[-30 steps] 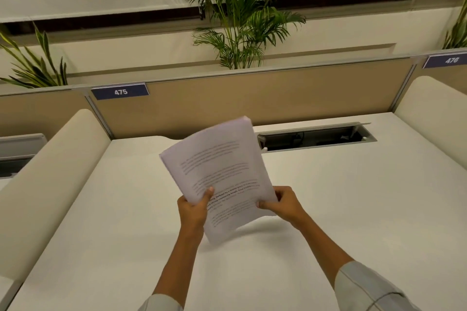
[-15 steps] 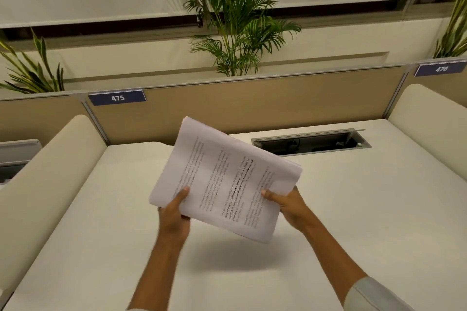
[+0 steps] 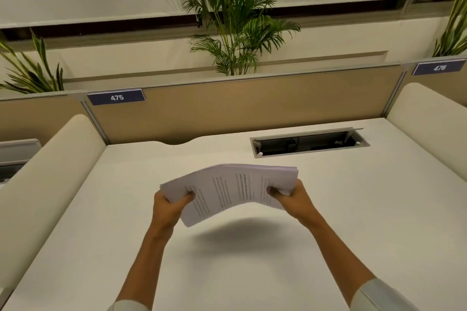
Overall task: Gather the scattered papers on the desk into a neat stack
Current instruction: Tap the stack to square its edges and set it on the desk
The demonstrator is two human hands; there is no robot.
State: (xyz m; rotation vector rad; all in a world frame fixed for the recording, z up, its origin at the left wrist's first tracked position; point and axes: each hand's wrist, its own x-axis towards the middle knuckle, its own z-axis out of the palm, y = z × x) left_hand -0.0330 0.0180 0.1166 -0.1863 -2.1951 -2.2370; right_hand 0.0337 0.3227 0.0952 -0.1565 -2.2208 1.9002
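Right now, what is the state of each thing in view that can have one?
paper stack: gathered, held above the desk, bowed upward in the middle
left hand: gripping the stack's left end
right hand: gripping the stack's right end
cable hatch: lid open
desk: no loose papers visible

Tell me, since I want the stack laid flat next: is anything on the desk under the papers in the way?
Nothing visible is. The papers, held by the left hand and right hand, hang above bare desk. The open cable slot lies farther back, to the right.
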